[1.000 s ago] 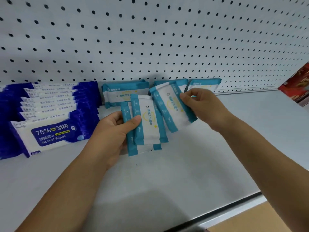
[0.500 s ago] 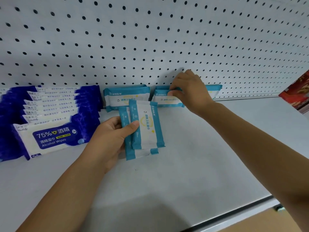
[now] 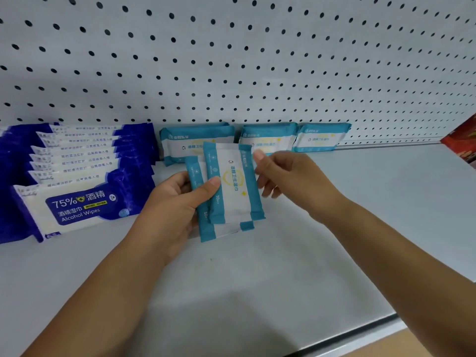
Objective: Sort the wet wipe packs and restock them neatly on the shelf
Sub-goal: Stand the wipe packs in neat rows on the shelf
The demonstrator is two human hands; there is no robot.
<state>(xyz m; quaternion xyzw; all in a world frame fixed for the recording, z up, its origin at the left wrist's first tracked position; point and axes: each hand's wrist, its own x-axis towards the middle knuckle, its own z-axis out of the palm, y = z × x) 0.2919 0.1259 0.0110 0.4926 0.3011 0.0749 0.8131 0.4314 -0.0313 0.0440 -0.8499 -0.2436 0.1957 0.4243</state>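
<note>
My left hand (image 3: pixel 177 202) grips two small teal-and-white wet wipe packs upright over the shelf, the front pack (image 3: pixel 233 184) overlapping the rear pack (image 3: pixel 203 222). My right hand (image 3: pixel 288 181) pinches the front pack's upper right edge between thumb and fingers. Three more teal packs stand against the pegboard: one (image 3: pixel 190 140) on the left, one (image 3: pixel 268 136) in the middle, one (image 3: pixel 320 137) on the right. A row of several dark blue alcohol wipe packs (image 3: pixel 77 207) stands at the left.
The white shelf (image 3: pixel 360 228) spreads out to the right and front, with a dark front edge (image 3: pixel 360 331). A white pegboard (image 3: pixel 231 60) forms the back wall. A red box (image 3: pixel 461 145) sits at the far right edge.
My right hand let go of a teal pack at the pegboard and came back to the packs in my left hand, now pinching the front one. My left hand stayed in place.
</note>
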